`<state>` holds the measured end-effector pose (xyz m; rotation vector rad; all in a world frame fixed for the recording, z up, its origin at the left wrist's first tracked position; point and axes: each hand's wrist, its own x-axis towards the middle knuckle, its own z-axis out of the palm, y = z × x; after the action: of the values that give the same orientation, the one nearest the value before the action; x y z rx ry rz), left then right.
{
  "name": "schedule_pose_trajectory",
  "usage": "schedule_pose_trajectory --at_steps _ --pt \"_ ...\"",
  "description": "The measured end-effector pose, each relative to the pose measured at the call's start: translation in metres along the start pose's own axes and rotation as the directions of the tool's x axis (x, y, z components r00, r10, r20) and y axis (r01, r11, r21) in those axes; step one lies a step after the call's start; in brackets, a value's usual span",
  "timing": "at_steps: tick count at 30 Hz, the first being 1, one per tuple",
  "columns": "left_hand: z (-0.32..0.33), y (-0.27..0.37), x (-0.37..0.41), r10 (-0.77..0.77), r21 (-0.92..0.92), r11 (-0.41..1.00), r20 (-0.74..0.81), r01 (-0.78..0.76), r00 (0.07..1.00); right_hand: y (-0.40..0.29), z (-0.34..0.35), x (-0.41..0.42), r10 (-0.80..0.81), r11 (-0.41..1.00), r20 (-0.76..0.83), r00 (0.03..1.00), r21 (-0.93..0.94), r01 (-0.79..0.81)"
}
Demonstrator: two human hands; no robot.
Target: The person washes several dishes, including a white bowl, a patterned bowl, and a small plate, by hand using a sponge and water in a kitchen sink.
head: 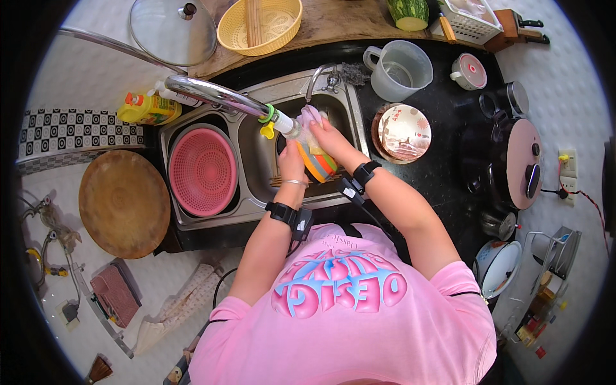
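Over the right basin of a steel sink [356, 127], my left hand [291, 161] grips the near left side of a bowl with orange, grey and green stripes [315, 161], which is tilted. My right hand [329, 139] holds a pinkish cloth [310, 115] against the bowl's rim and inside. A chrome faucet [226, 96] with a white nozzle reaches to just above the bowl. Its nozzle hides part of the bowl and of my left fingers. Below my hands, wooden chopsticks [275, 181] and dark dishes lie partly hidden in the basin.
A pink colander [204, 171] fills the left basin. To the right stand stacked plates [405, 132], a plastic measuring jug [402, 72], a lidded cup [469, 72] and a large pot with a pink lid [522, 163]. A yellow detergent bottle [151, 109] and a round wooden board [124, 204] are at left.
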<state>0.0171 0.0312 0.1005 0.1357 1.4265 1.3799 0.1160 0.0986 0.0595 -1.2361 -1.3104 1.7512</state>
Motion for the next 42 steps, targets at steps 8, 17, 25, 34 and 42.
schedule_pose_trajectory --at_steps 8,17,25,34,42 --pt "-0.027 -0.008 0.021 -0.024 -0.033 0.999 0.11 0.028 0.994 -0.009 0.018 -0.087 -0.271 0.886 -0.017 0.962 -0.396 0.242" --pt "-0.034 0.015 0.008 -0.039 0.041 0.999 0.462 0.023 0.886 -0.033 0.006 -0.053 -0.571 0.629 0.1 0.815 -0.584 0.512" --pt "-0.037 0.042 -0.006 -0.124 -0.004 0.988 0.589 0.157 0.798 -0.036 -0.006 0.022 -0.013 0.982 0.215 0.976 0.186 -0.028" --pt "-0.049 0.02 0.003 -0.077 -0.27 0.939 0.444 0.215 0.893 0.051 -0.001 -0.034 0.177 0.945 0.15 0.973 0.25 -0.211" --pt "-0.047 0.014 0.004 -0.051 -0.051 0.996 0.361 0.074 0.931 0.023 0.025 -0.095 -0.152 0.943 -0.017 0.988 -0.303 0.14"
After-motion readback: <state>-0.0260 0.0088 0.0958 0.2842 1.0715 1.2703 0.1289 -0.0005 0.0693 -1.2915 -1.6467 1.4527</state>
